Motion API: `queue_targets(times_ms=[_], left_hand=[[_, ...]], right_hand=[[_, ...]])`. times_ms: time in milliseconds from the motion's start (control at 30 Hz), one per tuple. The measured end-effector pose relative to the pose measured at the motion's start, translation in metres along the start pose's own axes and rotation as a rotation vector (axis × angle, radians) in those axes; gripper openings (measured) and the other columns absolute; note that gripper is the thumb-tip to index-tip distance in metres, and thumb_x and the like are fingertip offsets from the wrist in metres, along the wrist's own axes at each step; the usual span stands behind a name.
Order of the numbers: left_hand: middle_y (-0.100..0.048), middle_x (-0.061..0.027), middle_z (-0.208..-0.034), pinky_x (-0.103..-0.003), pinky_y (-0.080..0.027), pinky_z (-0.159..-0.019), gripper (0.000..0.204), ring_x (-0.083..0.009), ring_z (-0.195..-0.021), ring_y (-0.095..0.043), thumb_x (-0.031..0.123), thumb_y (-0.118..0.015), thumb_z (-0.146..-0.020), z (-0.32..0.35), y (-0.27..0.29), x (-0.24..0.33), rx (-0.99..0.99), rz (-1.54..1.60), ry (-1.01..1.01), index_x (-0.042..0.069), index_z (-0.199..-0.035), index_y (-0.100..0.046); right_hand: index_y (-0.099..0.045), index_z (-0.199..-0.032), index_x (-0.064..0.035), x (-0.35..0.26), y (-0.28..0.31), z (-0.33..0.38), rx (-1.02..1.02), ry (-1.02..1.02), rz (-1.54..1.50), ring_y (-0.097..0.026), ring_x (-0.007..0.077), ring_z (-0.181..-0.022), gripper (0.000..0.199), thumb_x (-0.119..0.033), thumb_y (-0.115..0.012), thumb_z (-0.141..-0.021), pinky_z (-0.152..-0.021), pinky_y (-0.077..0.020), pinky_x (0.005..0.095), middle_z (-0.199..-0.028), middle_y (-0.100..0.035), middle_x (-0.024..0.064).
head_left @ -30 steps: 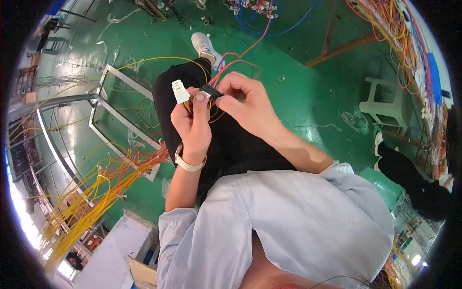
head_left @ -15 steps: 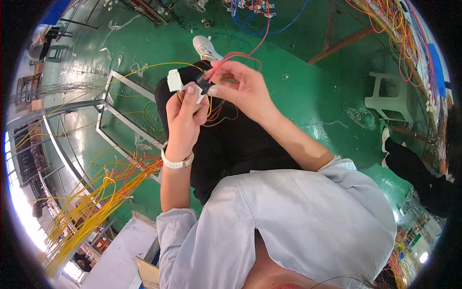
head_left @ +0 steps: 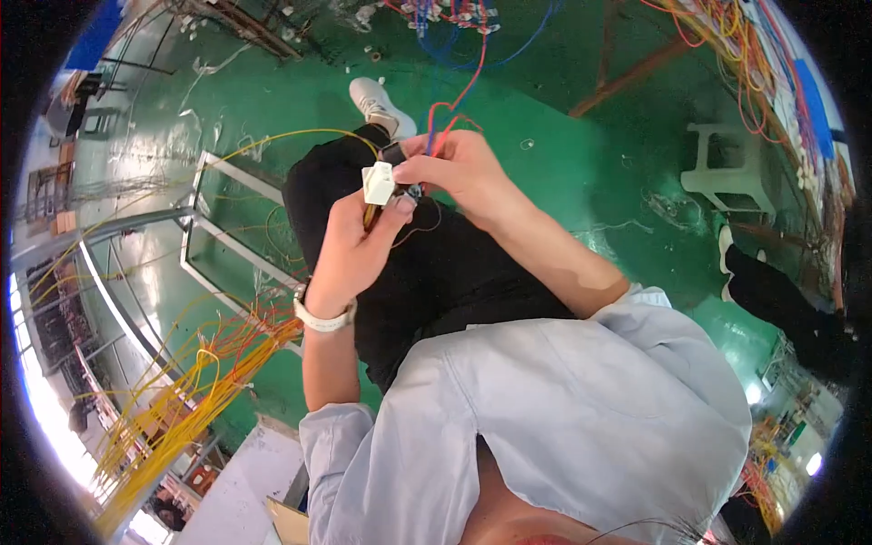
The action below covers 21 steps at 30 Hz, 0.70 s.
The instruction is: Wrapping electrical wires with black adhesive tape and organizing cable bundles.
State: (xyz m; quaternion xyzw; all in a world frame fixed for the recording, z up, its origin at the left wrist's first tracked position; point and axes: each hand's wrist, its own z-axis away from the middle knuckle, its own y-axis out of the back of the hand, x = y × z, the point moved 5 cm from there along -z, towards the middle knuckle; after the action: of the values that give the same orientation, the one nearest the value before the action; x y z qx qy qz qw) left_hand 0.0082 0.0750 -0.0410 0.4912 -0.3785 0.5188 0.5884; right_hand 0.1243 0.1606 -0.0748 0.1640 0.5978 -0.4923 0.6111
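Above my lap, both hands are close together on a small cluster of wired connectors. A white plastic connector (head_left: 379,183) stands up from the fingers of my left hand (head_left: 356,247), which are closed round its wires. My right hand (head_left: 459,173) pinches a black connector (head_left: 392,154) just behind the white one; its fingertips are partly hidden. Red wires (head_left: 442,123) rise from the right hand toward the far side. A yellow wire (head_left: 309,133) runs off to the left from the connectors. A small dark end piece (head_left: 415,192) shows by my left thumb.
A pale metal frame (head_left: 238,179) stands on the green floor to the left, with a bundle of yellow wires (head_left: 173,427) nearer. At right are a pale plastic stool (head_left: 727,173) and another person's dark-clothed leg (head_left: 772,300). Wires hang from a board (head_left: 758,64) at the far right.
The white connector has moved right and nearer, next to my right fingers. My left hand has turned inward, and both hands have come closer together.
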Motion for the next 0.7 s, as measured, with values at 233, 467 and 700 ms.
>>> queue_targets(times_ms=[233, 467, 700], left_hand=[[-0.053, 0.0032, -0.068, -0.022, -0.037, -0.055, 0.022, -0.0040, -0.063, -0.044, 0.019, -0.056, -0.094, -0.010, 0.004, -0.002, -0.120, 0.095, 0.155, -0.001, -0.086, -0.058], [-0.056, 0.0006, -0.067, -0.024, -0.039, -0.056, 0.026, -0.0057, -0.062, -0.047, 0.022, -0.058, -0.094, -0.011, 0.011, -0.005, 0.143, -0.117, -0.003, -0.003, -0.086, -0.060], [-0.056, 0.0004, -0.070, -0.020, -0.032, -0.050, 0.020, -0.0041, -0.055, -0.042, 0.020, -0.056, -0.094, -0.011, 0.004, -0.025, 0.202, 0.172, 0.039, 0.001, -0.088, -0.060]], right_hand=[[-0.065, -0.099, 0.0023, -0.007, 0.004, 0.001, -0.055, -0.102, -0.228, -0.062, 0.0109, -0.080, 0.023, -0.013, -0.063, -0.082, -0.071, -0.0482, 0.0252, -0.091, -0.066, 0.0062], [-0.063, -0.103, 0.0001, -0.020, 0.002, 0.006, -0.375, -0.321, -0.200, -0.062, 0.0135, -0.082, 0.024, -0.019, -0.059, -0.087, -0.073, -0.0558, 0.0319, -0.095, -0.063, 0.0061], [-0.060, -0.110, -0.0015, -0.014, 0.016, 0.012, -0.371, -0.290, 0.079, -0.060, 0.0115, -0.081, 0.036, -0.006, -0.070, -0.076, -0.063, -0.0557, 0.0248, -0.095, -0.060, 0.0058]])
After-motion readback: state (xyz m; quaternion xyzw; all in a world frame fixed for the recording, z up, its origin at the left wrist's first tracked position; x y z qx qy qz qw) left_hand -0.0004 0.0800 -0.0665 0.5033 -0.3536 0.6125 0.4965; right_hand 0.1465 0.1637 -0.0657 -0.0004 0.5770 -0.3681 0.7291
